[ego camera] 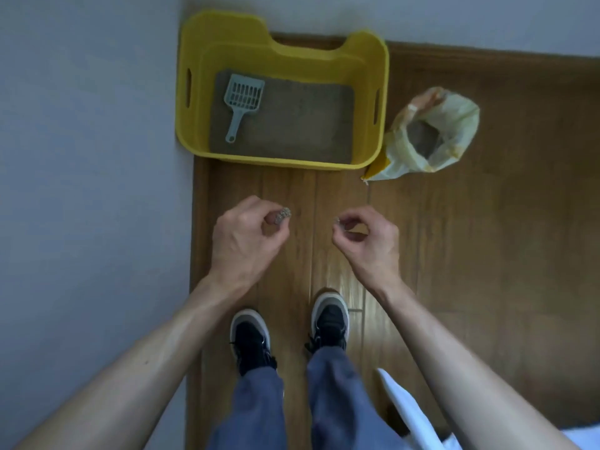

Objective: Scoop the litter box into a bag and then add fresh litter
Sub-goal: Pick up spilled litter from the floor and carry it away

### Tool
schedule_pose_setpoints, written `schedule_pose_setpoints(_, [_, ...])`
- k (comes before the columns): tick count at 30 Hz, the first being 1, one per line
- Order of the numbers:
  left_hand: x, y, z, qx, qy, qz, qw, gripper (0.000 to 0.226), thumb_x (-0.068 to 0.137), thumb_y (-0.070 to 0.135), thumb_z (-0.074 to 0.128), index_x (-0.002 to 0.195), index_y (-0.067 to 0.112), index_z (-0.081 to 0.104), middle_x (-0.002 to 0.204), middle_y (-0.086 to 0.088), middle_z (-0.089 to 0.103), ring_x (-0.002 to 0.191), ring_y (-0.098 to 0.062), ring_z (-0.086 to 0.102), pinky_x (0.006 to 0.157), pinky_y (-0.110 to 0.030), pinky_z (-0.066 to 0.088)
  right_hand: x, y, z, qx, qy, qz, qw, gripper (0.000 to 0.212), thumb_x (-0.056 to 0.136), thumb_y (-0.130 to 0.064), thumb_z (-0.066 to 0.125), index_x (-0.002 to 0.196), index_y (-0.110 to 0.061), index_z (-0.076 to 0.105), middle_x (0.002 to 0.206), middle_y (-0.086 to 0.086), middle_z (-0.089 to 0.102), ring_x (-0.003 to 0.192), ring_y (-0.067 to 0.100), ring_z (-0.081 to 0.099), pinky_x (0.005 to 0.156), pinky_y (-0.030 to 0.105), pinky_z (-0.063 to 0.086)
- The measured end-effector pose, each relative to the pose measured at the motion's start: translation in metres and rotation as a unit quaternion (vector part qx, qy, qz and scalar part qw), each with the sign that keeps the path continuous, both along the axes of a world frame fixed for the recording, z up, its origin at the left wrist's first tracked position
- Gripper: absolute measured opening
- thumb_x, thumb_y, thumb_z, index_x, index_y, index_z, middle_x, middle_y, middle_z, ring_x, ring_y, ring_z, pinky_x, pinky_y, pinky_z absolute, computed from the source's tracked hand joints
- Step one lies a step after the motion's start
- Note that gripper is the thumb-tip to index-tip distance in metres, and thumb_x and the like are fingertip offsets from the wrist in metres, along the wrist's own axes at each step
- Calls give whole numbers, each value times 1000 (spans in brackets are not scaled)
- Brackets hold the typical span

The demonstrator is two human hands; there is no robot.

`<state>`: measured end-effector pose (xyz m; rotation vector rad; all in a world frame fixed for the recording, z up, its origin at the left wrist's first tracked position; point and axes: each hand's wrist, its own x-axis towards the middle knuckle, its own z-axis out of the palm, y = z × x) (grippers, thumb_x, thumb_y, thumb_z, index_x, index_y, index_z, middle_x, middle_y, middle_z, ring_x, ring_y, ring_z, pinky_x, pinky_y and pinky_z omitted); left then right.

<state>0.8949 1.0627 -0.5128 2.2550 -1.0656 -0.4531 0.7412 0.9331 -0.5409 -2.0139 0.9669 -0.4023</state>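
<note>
Mid-frame, I had the left hand (246, 237) pinching a gritty clump (282, 216) in its fingers and the right hand (368, 237) with fingers pinched together, on what I couldn't tell, while the scoop (243, 102) lay on litter (298, 125) in the yellow box (282, 160) above, bag (456, 115) open just right.

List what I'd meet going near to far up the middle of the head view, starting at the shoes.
Shoes → left hand, pinching a litter clump, level with right hand → litter box front rim → scoop on the litter → back wall. The bag sits level with the box, so omitted.
</note>
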Motion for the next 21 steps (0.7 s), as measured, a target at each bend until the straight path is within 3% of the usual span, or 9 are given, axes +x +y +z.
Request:
schedule_pose_setpoints(11, [-35, -35, 213, -9, -43, -42, 998, 17, 80, 17, 76, 94, 7, 73, 83, -3, 70, 66, -8, 62, 58, -24, 56, -42, -33, 221, -30, -63, -27, 997, 8, 79, -3, 74, 84, -6, 69, 83, 1, 66, 75, 9, 64, 67, 27, 56])
schedule_pose_setpoints(16, [-59, -64, 295, -40, -52, -53, 996, 14, 77, 10, 79, 89, 6, 72, 79, -2, 68, 65, -8, 59, 64, -15, 51, -67, -50, 306, -42, -96, -61, 993, 10, 77, -1, 74, 82, -7, 69, 81, 0, 66, 73, 8, 63, 66, 21, 54])
schedule_pose_setpoints(21, [-94, -105, 357, -74, -49, -56, 995, 13, 75, 6, 80, 86, 6, 71, 76, -2, 65, 63, -9, 58, 63, -15, 48, -106, -57, 372, -59, -107, -98, 988, 13, 76, 2, 75, 82, -8, 70, 81, -1, 65, 73, 8, 64, 66, 18, 54])
